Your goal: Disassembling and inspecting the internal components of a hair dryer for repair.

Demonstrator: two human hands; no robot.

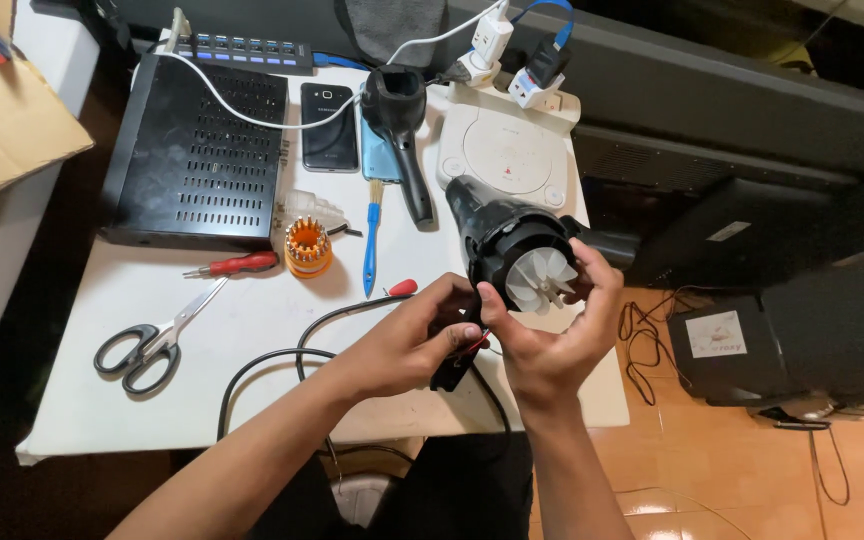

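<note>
Both forearms reached forward; the left hand [414, 338] curled in a pinch, the right hand [552, 335] cupped upward, fingers spread.

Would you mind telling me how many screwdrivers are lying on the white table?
2. A red-handled screwdriver lies between the scissors and the black box; another red handle tip shows by the left hand, its shaft hidden. More may be hidden.

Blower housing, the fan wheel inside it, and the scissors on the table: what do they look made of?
Blower housing: likely moulded plastic, black, semi-gloss with soft highlights. Fan wheel: looks like white plastic, matte, thin moulded blades. Scissors: bright metal blades, reflective; black handle loops, probably plastic. The right hand cradles the housing; the left hand pinches the wires below it.
</note>
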